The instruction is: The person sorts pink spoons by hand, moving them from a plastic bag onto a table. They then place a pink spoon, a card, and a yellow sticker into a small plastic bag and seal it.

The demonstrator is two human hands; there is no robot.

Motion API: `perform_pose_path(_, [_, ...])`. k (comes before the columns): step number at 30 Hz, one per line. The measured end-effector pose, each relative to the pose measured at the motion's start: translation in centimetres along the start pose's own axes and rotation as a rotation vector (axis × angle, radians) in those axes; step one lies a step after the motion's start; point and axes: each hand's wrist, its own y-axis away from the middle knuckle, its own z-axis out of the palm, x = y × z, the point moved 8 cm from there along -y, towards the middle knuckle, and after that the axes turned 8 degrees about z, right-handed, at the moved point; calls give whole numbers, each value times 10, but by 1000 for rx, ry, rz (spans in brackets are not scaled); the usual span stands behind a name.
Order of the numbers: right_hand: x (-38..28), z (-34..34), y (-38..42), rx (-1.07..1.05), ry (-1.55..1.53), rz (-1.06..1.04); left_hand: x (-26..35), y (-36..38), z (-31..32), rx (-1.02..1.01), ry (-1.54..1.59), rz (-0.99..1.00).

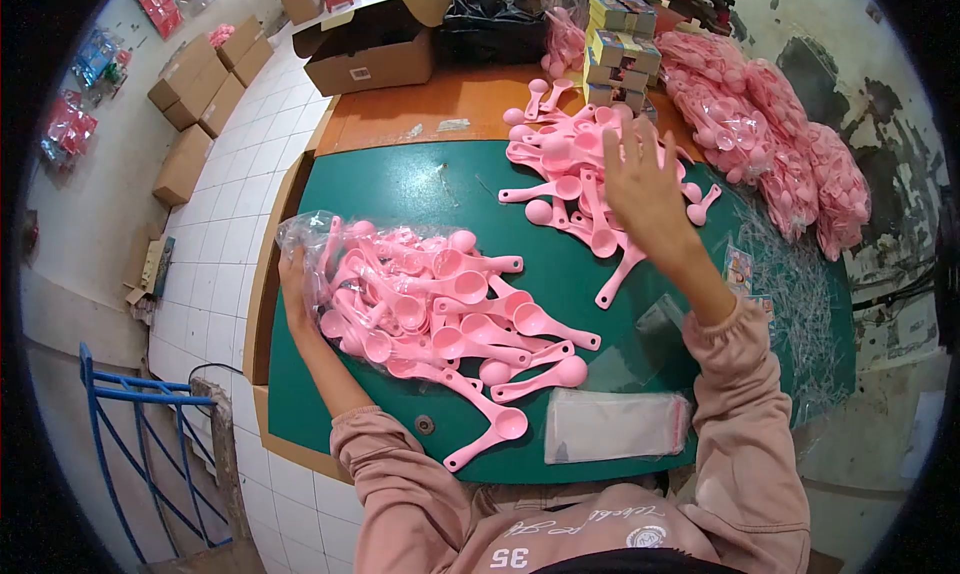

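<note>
My left hand [292, 282] grips the closed end of a clear plastic bag [300, 232] at the table's left side, its fingers partly hidden by the film. From the bag, pink measuring spoons [462, 286] spill toward the middle and front of the green tabletop [400, 189]. Over at the right, my right hand [642, 189] reaches above a second heap of pink spoons [555, 154]. Its fingers are spread and point away from me, with nothing held in them.
Flat clear sleeves [615, 426] lie stacked at the front edge. Bagged pink spoons [760, 124] line the right wall, beside bundled printed cards [618, 54]. Thin plastic strips [790, 304] litter the right side. An open cardboard box [370, 62] stands at the back.
</note>
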Motion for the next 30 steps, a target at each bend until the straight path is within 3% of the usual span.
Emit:
perform_pose_path(2, [-36, 27, 33, -714, -485, -111, -1, 2, 0, 1, -3, -2])
perform_pose_path(4, [-86, -3, 63, -747, -1065, -429, -1, 2, 1, 1, -7, -3])
perform_pose_path(6, [-114, -7, 79, -666, -924, -469, -1, 2, 2, -2, -11, -7])
perform_pose_path(10, [-123, 5, 79, -701, -917, -486, -1, 1, 4, -11, -9, -6])
perform_pose_path(13, [-115, 7, 78, -790, -935, -499, -2, 1, 5, -11, -2, -8])
perform_pose_path(15, [-103, 1, 70, -706, -1087, -495, -2, 0, 4, -10, -5, -8])
perform_pose_path(17, [-75, 8, 54, -1108, -976, -442, -1, 0, 2, -8, -14, -5])
perform_pose_path(19, [-42, 28, 30, -893, -783, -520, -2, -1, 2, -9, -15, -9])
perform_pose_path(22, [-6, 40, 2, -851, -706, -380, -2, -2, 4, -9, -14, -10])
perform_pose_path(24, [23, 14, -21, -279, -4, -9, -1, -1, 3, -9, -18, -8])
perform_pose_path(28, [-72, 30, 46, -673, -673, -249, 1, -1, 4, -8, -22, -7])
perform_pose_path(30, [-107, 12, 61, -513, -785, -324, 1, -1, 4, -8, -27, -8])
